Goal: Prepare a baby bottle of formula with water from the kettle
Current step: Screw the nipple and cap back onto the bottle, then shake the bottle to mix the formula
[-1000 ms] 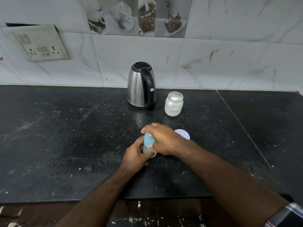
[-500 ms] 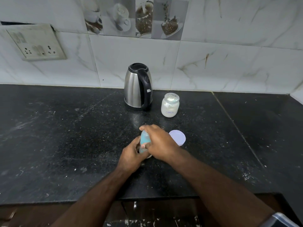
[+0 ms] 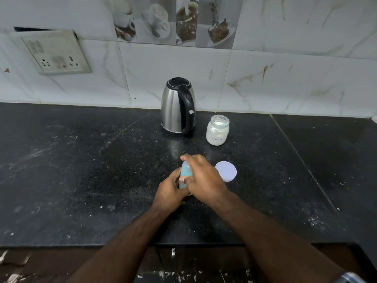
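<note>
Both hands meet over the baby bottle (image 3: 186,173), which stands on the black tabletop (image 3: 81,170) a little in from the middle of its front edge. The left hand (image 3: 170,193) curls round the lower part of the bottle from the left side, its thumb against the blue body. The right hand (image 3: 204,178) comes in from the right and wraps over the upper part, fingers curled round the top, so the cap end is mostly hidden. Only a strip of the pale blue bottle shows between the two hands; whether its top is on or off cannot be told.

Just to the right of the right hand a round white lid (image 3: 226,171) lies flat on the tabletop, partly covered by the knuckles. Farther back, close to the rear edge near its middle, a steel kettle (image 3: 177,108) with a black handle and black lid stands upright, handle turned toward the front right. Just beside it on the right stands a small open glass jar (image 3: 217,130) holding white powder, apart from the kettle by a narrow gap.

The wall behind is tiled in white marble pattern, with a switch and socket plate (image 3: 55,52) at the upper left and a band of tiles showing coffee cups (image 3: 173,21) above the kettle. A watch (image 3: 346,277) shows on the right wrist at the bottom right corner.
</note>
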